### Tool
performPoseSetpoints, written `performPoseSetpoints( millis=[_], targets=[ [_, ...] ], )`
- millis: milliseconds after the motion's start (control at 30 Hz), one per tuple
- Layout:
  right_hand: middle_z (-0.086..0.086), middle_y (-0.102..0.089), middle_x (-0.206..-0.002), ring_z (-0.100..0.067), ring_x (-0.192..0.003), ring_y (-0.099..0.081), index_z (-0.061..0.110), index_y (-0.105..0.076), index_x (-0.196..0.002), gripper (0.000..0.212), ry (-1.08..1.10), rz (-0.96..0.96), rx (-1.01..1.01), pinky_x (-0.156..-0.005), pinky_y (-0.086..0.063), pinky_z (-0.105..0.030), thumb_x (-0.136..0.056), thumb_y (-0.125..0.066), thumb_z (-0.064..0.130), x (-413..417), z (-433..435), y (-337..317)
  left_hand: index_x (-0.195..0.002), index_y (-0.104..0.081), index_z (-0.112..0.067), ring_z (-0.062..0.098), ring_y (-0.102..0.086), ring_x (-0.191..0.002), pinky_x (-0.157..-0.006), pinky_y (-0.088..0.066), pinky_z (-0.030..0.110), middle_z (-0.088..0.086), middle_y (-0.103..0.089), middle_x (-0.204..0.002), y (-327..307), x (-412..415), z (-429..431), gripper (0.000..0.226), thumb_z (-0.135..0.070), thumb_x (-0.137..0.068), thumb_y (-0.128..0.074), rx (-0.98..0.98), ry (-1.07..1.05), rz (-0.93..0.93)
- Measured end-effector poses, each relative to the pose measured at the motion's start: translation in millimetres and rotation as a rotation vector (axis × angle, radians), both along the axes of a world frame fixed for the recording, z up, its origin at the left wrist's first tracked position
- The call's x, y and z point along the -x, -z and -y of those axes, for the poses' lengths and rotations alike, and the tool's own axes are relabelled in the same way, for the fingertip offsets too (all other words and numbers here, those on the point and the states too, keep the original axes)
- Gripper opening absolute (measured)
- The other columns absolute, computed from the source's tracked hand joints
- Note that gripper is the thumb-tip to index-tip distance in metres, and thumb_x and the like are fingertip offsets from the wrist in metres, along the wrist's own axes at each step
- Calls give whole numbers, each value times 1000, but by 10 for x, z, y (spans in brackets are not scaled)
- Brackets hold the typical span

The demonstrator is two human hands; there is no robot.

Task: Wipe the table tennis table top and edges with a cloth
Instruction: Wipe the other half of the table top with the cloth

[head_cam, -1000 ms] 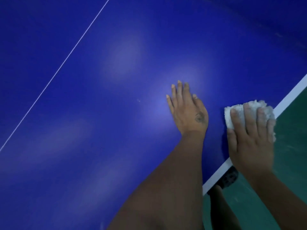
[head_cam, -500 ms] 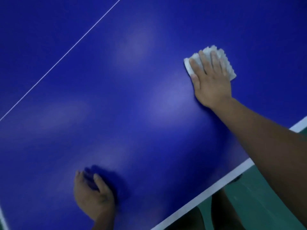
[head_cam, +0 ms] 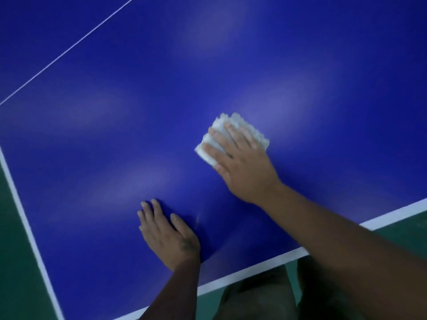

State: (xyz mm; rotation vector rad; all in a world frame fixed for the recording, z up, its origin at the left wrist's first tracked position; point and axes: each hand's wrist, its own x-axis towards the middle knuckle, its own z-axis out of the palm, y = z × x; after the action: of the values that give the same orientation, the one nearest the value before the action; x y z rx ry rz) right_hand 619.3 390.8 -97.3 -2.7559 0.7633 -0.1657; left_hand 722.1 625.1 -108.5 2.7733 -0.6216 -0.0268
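Note:
The blue table tennis table top fills most of the view. My right hand presses a folded white cloth flat on the blue surface near the middle, fingers spread over it. My left hand lies palm down on the table, a little nearer the front edge, holding nothing. A white border stripe runs along the near edge and another white border stripe along the left edge. A thin white centre line crosses the top at the upper left.
Green floor shows beyond the left edge and below the near edge at the right. My legs stand against the near edge at the bottom.
My right hand with the cloth has slid from the far right part of the table toward me and leftward. My left hand has shifted rightward along the near edge. The view has tilted.

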Motion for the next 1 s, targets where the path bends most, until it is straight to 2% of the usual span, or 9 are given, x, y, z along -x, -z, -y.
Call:
performPoseSetpoints(
  millis=[200, 300, 400, 500, 633, 800, 900, 1000],
  targets=[
    [-7, -17, -180, -37, -166, -11, 28, -30, -168, 60, -157, 2, -15, -133, -17, -58, -111, -47, 33, 108, -881, 65, -164, -42, -6, 32, -20, -166, -135, -14, 55, 11, -29, -176, -35, -12, -11, 60, -17, -106, -38, 30, -17, -81],
    [-8, -7, -181, -38, -167, -3, 28, -25, -170, 63, -226, -23, -11, -134, -11, -58, -111, -46, 37, 256, -1142, 81, -165, -40, -4, 32, -20, -166, -136, -15, 51, 12, -29, -176, -30, -96, -291, 56, -20, -111, -35, 0, 155, -54],
    [-9, -9, -181, -39, -167, -6, 26, -25, -171, 61, -260, -1, -12, -133, -16, -58, -113, -43, 35, 447, -1408, 103, -167, -38, -6, 31, -20, -167, -136, -14, 46, 12, -28, -177, -8, -174, -572, 55, -25, -115, -32, -46, 325, 0],
    [-9, -10, -181, -38, -167, -8, 25, -24, -172, 60, -282, 15, -42, -133, -19, -58, -114, -42, 31, 672, -1626, 102, -168, -36, -11, 28, -19, -167, -136, -12, 44, 9, -26, -178, 21, -196, -612, 56, -28, -115, -29, -36, 333, 23],
    [-3, -9, -182, -33, -168, -7, 32, -23, -172, 63, -294, -33, -87, -133, -18, -55, -113, -44, 36, 993, -1782, 77, -169, -35, -12, 26, -18, -167, -136, -13, 45, 7, -25, -179, 1, -195, -616, 57, -27, -114, -31, -37, 336, 29],
    [1, -16, -180, -31, -167, -15, 38, -32, -168, 55, -142, -27, -89, -131, -24, -57, -114, -40, 37, 1495, -1671, 94, -167, -38, -8, 28, -19, -167, -136, -16, 49, 9, -27, -178, -42, -175, -571, 55, -20, -113, -36, -54, 319, 19],
    [-1, -16, -180, -35, -167, -13, 36, -33, -168, 55, 39, -96, -50, -133, -16, -59, -114, -36, 39, 1878, -1429, 91, -164, -41, -2, 32, -24, -165, -133, -22, 57, 13, -33, -175, -71, -126, -504, 54, -17, -112, -39, -37, 292, 3],
    [-5, -21, -179, -34, -167, -12, 28, -40, -166, 54, 300, -114, -15, -134, -11, -57, -114, -36, 38, 2169, -1059, 49, -162, -44, -2, 30, -31, -163, -134, -20, 56, 12, -40, -171, -142, 60, -253, 53, -21, -112, -40, 64, 257, -51]
  ],
)
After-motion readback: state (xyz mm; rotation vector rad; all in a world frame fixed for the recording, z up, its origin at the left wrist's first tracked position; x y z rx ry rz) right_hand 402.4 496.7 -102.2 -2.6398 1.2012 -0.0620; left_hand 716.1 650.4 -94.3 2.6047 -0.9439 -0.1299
